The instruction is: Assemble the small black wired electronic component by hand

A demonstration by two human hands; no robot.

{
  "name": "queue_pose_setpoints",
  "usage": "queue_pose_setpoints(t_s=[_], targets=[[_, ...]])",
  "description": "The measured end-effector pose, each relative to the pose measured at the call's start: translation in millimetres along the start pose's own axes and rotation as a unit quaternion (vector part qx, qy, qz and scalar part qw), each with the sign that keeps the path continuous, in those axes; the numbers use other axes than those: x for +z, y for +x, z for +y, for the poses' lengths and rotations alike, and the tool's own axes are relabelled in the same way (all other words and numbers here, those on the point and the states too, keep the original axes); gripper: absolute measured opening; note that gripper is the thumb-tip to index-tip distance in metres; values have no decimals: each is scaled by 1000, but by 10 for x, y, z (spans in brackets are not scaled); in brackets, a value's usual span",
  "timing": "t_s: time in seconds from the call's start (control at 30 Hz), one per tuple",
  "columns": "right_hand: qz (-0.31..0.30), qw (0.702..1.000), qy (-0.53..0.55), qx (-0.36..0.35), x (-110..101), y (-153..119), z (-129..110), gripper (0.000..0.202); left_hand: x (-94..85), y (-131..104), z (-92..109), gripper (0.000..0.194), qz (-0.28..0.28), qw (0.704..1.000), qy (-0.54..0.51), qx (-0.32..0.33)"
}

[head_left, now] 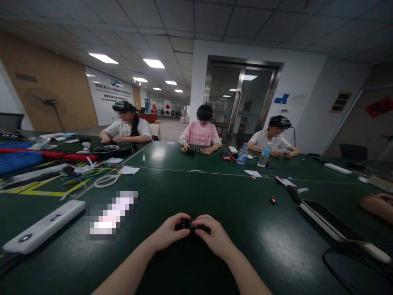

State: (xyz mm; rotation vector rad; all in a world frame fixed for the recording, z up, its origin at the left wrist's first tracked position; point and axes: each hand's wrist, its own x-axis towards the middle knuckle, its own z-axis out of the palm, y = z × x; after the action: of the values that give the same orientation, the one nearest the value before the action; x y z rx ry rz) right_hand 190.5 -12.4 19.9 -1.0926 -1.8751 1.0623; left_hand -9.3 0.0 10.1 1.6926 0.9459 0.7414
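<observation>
Low in the middle of the head view, my left hand (170, 232) and my right hand (216, 237) meet just over the green table. Between their fingertips is a small black object (185, 224), gripped from both sides. It is dark and mostly covered by fingers, so its kind does not show. Thumbs press on the near side and the other fingers curl over the far side. To the left of my hands lies a blurred-out flat, bright-screened object (114, 215). A small red and black piece (273, 200) lies to the right.
A long white device (46, 226) lies left; a dark-topped slab (331, 221) and black cable (340, 268) lie right. White cable (106, 181), tools and blue trays (18, 162) crowd the far left. Bottles (242, 154) stand ahead. Three people sit opposite; another person's hand (377, 209) is at right.
</observation>
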Motion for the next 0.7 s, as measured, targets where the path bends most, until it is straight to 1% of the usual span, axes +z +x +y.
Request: queue_pose_setpoints(t_s=[0.1, 0.23, 0.33, 0.4, 0.47, 0.57, 0.7], targets=[[-4, 1000, -17, -4, 0, 6, 36, 24, 14, -6, 28, 33, 9, 999, 41, 5], [5, 999, -49, -1, -14, -9, 67, 27, 28, -25, 59, 31, 44, 986, 157, 24], [3, 997, -79, 20, -26, -22, 56, 34, 36, -21, 34, 32, 42, 971, 231, 42], [-10, 994, -106, 28, -27, -21, 44, 34, 40, -10, -6, 36, 37, 962, 266, 42], [-22, 991, -128, 31, -22, -12, 43, 28, 40, 1, -52, 40, 35, 956, 289, 36], [-29, 989, -141, 41, -12, 8, 65, 23, 30, 3, -100, 45, 39, 955, 293, 32], [-32, 988, -144, 55, -13, 12, 83, 25, 10, -12, -120, 40, 46, 951, 304, 41]])
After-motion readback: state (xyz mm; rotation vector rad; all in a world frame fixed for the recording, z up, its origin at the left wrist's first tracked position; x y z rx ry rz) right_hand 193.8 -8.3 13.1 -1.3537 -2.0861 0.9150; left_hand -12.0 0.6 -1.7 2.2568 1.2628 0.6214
